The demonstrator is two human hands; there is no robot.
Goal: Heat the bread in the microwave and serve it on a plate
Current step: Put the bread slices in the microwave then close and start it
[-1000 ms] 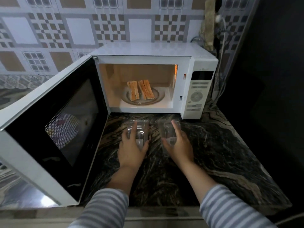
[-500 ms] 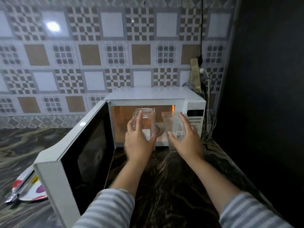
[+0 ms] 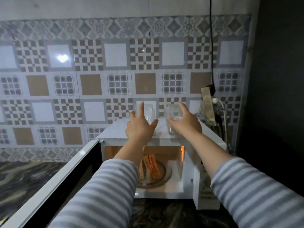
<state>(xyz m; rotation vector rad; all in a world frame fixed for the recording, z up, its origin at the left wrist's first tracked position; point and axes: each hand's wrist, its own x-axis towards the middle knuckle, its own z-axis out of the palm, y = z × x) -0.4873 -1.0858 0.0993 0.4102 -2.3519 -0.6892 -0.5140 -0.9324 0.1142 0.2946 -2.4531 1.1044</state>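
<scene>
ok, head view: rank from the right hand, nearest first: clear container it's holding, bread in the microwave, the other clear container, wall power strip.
1. Right clear container, held in the right hand.
2. Left clear container, just left, held by the left hand.
3. Power strip, on the wall to the right.
4. Bread, below in the microwave.

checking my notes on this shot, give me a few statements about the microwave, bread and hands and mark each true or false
1. The microwave door is shut. False: it stands open, swung out to the left.
2. The bread lies on the turntable inside the microwave. True.
3. Each hand holds a clear container above the microwave's top. True: the left hand holds the left container, the right hand the right container.
4. The bread is already on a plate on the counter. False: it is still inside the microwave.
5. The microwave's inside is dark. False: it is lit.
</scene>
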